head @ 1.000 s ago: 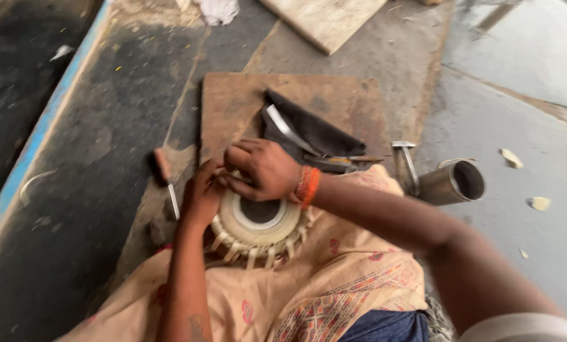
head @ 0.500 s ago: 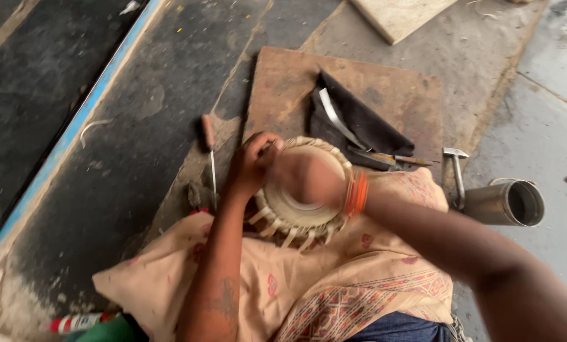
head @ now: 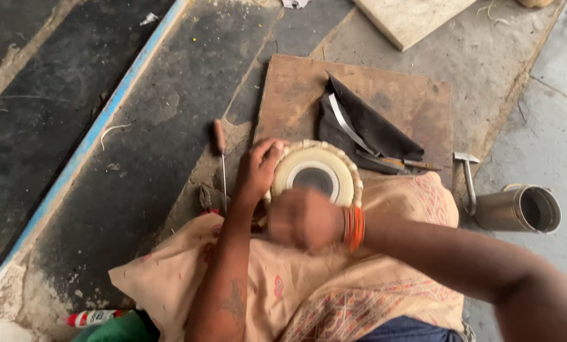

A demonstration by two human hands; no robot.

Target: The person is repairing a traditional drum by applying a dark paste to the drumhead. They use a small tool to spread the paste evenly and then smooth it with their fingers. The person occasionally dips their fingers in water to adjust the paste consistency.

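On the lap, one drum [head: 315, 174], two hands [head: 258, 171].

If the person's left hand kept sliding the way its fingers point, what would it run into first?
The left hand rests on the rim of the small round drum with a cream skin and black centre spot, fingers pointing up and right. Going on, it would probably meet the folded black cloth on the brown wooden board, though depth is unclear.

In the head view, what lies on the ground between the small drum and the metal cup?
In the head view, a small hammer lies between the drum and the metal cup, beside the patterned cloth.
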